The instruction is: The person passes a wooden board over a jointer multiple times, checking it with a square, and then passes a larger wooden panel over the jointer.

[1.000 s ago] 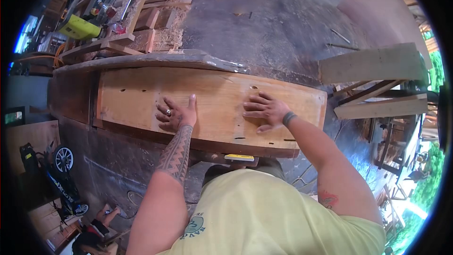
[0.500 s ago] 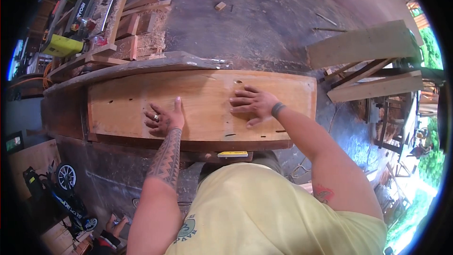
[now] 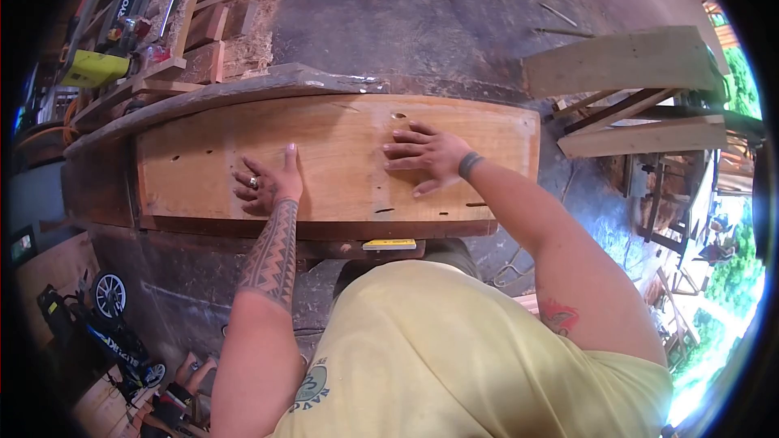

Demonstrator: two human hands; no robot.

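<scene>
A long, pale wooden board (image 3: pixel 341 186) with several dark slots and holes lies flat across a darker wooden support in front of me. My left hand (image 3: pixel 269 182) rests on its left-middle part, palm down, fingers spread, a ring on one finger. Farther right, my right hand (image 3: pixel 426 158) lies flat on the same board just below an oval hole, fingers apart. Neither hand grips anything. A yellow tape measure or similar yellow tool (image 3: pixel 389 244) sits at the near edge, between the board and my body.
A rough-edged plank (image 3: pixel 235 85) runs behind the board. At the upper left stands a green-and-black Ryobi machine (image 3: pixel 122 12) among wood offcuts and shavings. Cut timbers (image 3: pixel 621 61) stick out at right. A toy-like vehicle with wheels (image 3: pixel 109 294) is at lower left.
The view has shifted slightly, so the board and surroundings appear a little higher and to the left. Both hands stay spread on the board in nearly the same places.
</scene>
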